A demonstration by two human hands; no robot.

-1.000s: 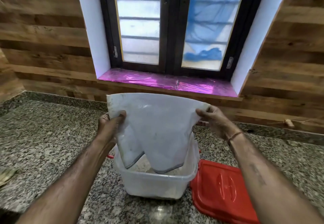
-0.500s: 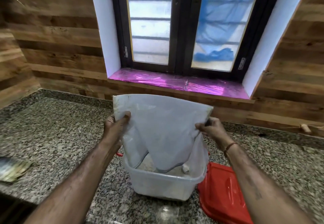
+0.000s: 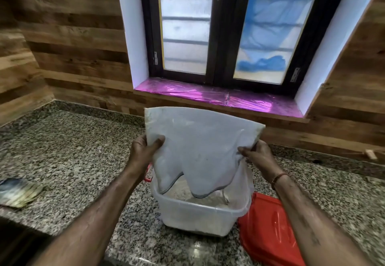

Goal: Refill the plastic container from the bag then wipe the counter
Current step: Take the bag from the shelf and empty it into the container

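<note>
Bag upended over the container.
Left hand [image 3: 143,153] and right hand [image 3: 257,157] each pinch the white bag [image 3: 198,151] above the plastic container [image 3: 200,213] near the counter's [image 3: 73,151] front edge.

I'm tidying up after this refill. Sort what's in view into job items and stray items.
Job: bag, upended by left hand and right hand; plastic container; red lid; granite counter.
Stray: folded cloth-like item far left, possibly for wiping; small wooden piece by the wall.

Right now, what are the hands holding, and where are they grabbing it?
Both hands hold the white bag upside down over the plastic container. The left hand pinches its left edge, the right hand its right edge.
</note>
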